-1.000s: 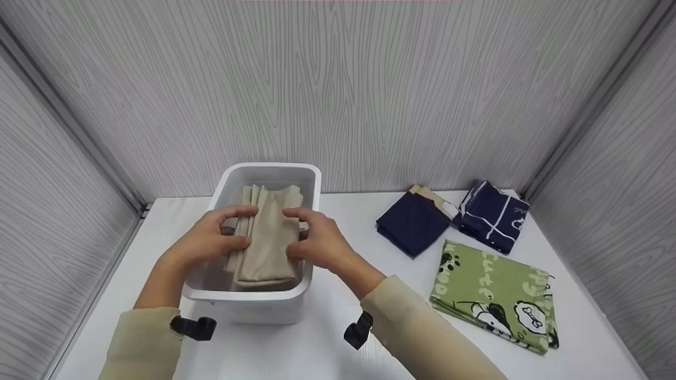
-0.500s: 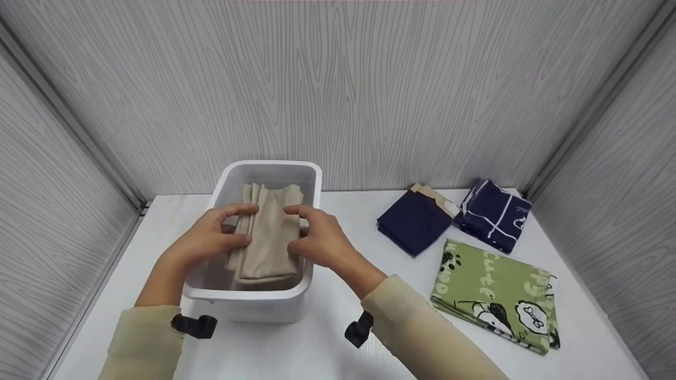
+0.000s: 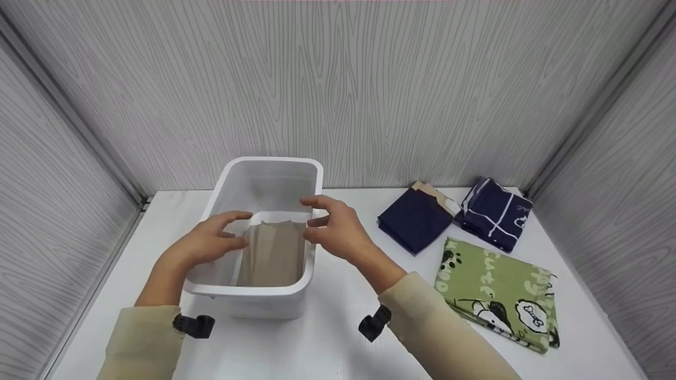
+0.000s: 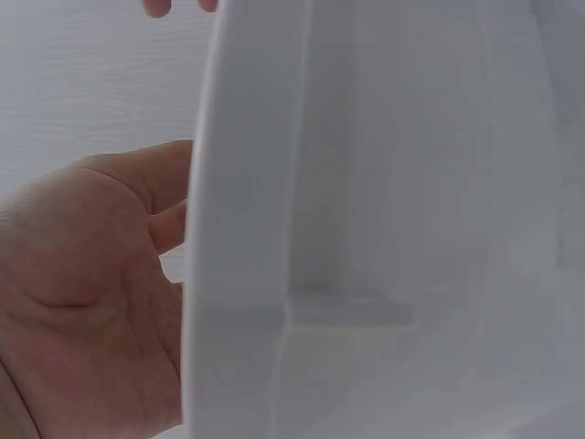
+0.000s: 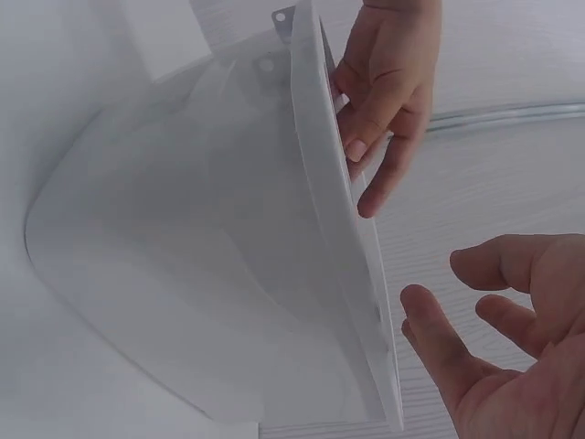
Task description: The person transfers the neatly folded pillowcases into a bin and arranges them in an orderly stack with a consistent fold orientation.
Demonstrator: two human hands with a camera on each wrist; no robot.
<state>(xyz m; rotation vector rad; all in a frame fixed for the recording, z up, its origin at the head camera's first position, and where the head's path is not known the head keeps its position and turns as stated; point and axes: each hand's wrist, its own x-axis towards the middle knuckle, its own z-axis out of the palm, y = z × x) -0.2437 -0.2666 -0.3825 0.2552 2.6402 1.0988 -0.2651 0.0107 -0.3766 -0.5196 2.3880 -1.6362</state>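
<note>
So in the head view the folded beige cloth (image 3: 279, 256) is lying down inside the white bin (image 3: 243, 291), toward the near end, and the left hand (image 3: 208, 241) and right hand (image 3: 338, 227) are over the bin's two sides with nothing in them. Grip is released on both: thumbs and fingers stand apart, left fingertips above the inside near the cloth's edge, right ones by the right rim (can't tell if they brush it). Off to the right on the worktop (image 3: 311, 351) there's a plain navy cloth (image 3: 414, 219) with a beige piece (image 3: 430, 192) poking out behind it, a navy cloth with white lines (image 3: 496, 214) and a green printed cloth (image 3: 491, 279). My read is this is the letting-go step, and the next move calls for clearing both hands over the rim without snagging a corner of that cloth. Left wrist view is mostly white bin wall, left palm showing, fingers partly hidden behind the rim, no cloth visible. Right wrist view has the right hand just beside the rim, fingers spread around nothing, with the left hand reaching over the edge; the cloth's out of sight there too.
</note>
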